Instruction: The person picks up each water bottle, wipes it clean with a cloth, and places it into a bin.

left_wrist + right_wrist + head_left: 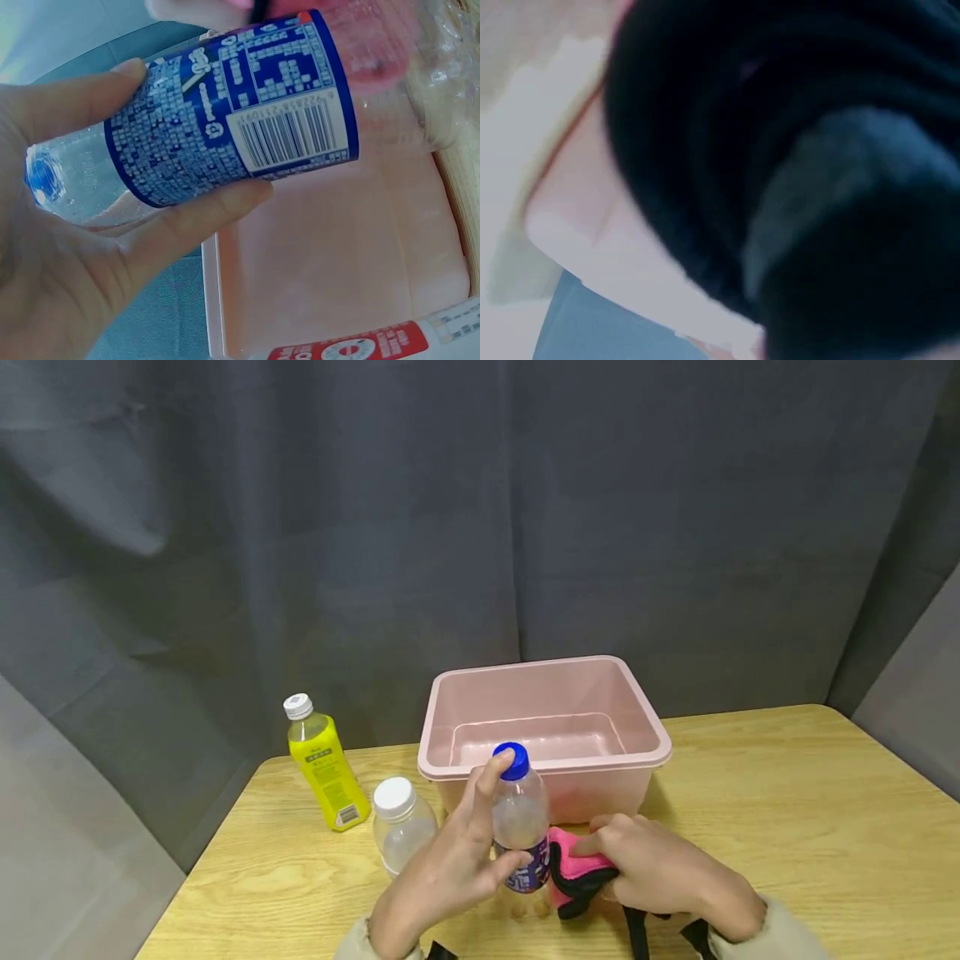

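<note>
My left hand (453, 852) grips a clear plastic bottle (521, 810) with a blue cap and a blue printed label, thumb on one side and fingers on the other. In the left wrist view the bottle's label (236, 112) shows a barcode between thumb and finger. My right hand (641, 864) holds a pink cloth piece (573, 860) with thick black edging, right beside the bottle's lower part. A black strap (637, 933) hangs below it. Up close in the right wrist view, the dark fabric (690, 165) is blurred and hides the fingers.
Just behind the hands stands a pink plastic bin (543, 768). Left of my left hand is a clear jar-like bottle (401, 831) with a white cap. Farther left a yellow-labelled bottle (327, 768) stands on the wooden table (787, 810). A dark grey curtain (600, 527) hangs behind.
</note>
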`<control>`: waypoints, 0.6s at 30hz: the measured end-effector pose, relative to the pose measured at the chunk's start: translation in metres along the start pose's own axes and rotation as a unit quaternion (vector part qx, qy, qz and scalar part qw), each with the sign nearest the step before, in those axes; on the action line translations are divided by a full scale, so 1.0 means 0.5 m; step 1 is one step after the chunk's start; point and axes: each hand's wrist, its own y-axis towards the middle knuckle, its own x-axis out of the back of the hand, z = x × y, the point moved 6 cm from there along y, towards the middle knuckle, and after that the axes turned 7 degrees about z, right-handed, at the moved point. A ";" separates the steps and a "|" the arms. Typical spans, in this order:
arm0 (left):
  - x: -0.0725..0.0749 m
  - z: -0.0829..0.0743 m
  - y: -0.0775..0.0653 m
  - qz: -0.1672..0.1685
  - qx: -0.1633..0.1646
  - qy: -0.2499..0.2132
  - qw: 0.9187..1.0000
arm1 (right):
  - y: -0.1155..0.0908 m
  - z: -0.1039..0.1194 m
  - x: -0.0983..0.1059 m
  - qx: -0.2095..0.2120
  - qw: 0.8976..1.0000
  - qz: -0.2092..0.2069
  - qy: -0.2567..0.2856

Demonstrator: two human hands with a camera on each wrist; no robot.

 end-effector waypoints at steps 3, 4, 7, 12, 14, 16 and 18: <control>0.000 -0.001 0.005 0.000 -0.004 -0.001 1.000 | -0.008 0.008 0.035 0.022 0.999 -0.040 0.021; 0.001 -0.001 0.006 -0.001 -0.004 0.000 1.000 | -0.012 0.011 0.049 0.027 0.997 -0.058 0.031; 0.004 -0.003 0.006 0.001 -0.001 0.004 1.000 | -0.026 0.023 0.086 0.039 0.990 -0.122 0.062; 0.003 -0.005 0.004 0.004 0.003 0.007 1.000 | -0.050 0.048 0.128 0.043 0.962 -0.252 0.098; 0.003 -0.005 0.004 0.000 0.001 0.006 1.000 | -0.057 0.060 0.137 0.060 0.949 -0.297 0.090; 0.002 -0.004 0.002 -0.004 -0.002 0.005 1.000 | -0.060 0.070 0.139 0.081 0.939 -0.327 0.065; 0.002 -0.004 0.001 -0.007 -0.005 0.006 1.000 | -0.062 0.076 0.138 0.099 0.934 -0.339 0.045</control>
